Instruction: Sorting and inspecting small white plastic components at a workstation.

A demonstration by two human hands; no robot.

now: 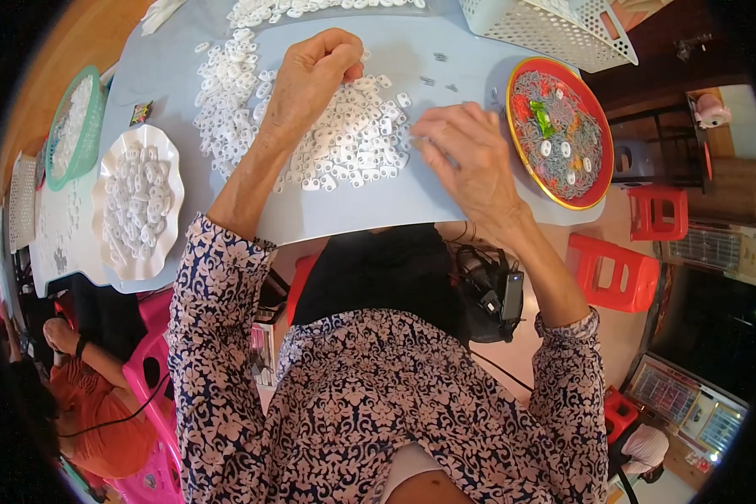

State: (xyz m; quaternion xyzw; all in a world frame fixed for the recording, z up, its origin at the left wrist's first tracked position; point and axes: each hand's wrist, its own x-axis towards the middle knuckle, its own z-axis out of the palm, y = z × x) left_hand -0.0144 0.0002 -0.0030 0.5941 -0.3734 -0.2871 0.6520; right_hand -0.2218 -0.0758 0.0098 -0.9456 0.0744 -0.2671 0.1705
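Observation:
My left hand [323,71] is closed above the far part of a heap of small white oval plastic pieces [353,139] on the light-blue table. Its thumb presses against curled fingers, and whatever they may hold is hidden. At the heap's right edge is my right hand [470,160], fingers bent and slightly blurred, the thumb apart from them; nothing shows between them. To its right stands a red round tray [603,126] with a yellow rim, full of small grey pieces [592,109]. A few white oval pieces and a green wrapped item [541,119] lie on the grey ones.
A scalloped white dish [102,202] of white pieces stands at left, beside a green basket [62,164]. Far right is a white perforated basket [554,42]. A few grey pieces [428,81] lie beyond my right hand. Another person [113,403] sits at lower left. Red stools [617,273] stand right.

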